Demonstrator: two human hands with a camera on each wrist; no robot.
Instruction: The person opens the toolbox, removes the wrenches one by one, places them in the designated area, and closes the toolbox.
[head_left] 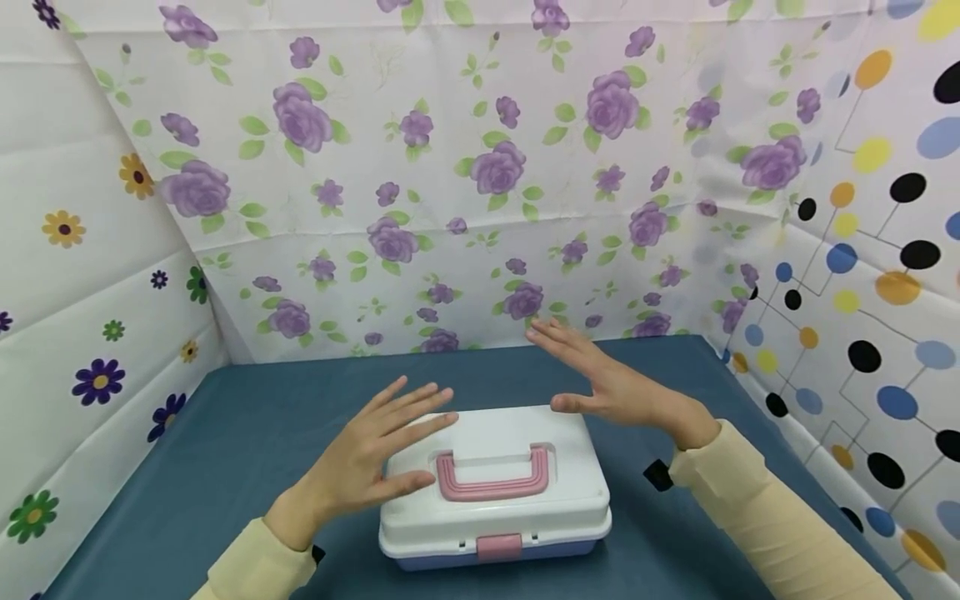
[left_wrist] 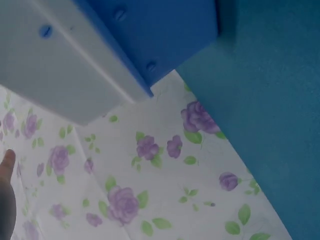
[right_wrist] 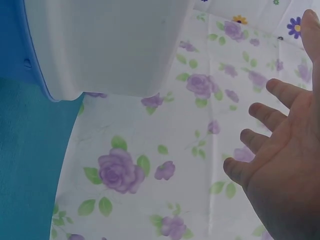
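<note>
A closed storage box (head_left: 495, 533) with a white lid, a blue base and a pink front latch (head_left: 498, 547) sits on the table. Its pink carrying handle (head_left: 492, 490) lies folded flat on the lid. My left hand (head_left: 371, 450) is spread over the lid's left side, fingers extended and holding nothing. Over the back right corner of the lid, my right hand (head_left: 600, 379) has straight fingers and a thumb held apart. In the right wrist view the right hand (right_wrist: 282, 150) shows its palm beside the box, with nothing in it.
The table has a dark blue-green cover (head_left: 300, 417). A floral sheet (head_left: 450, 167) hangs behind it, with a flower-print sheet (head_left: 90, 333) on the left and a dotted one (head_left: 862, 292) on the right. A small black piece (head_left: 658, 475) shows by the right cuff.
</note>
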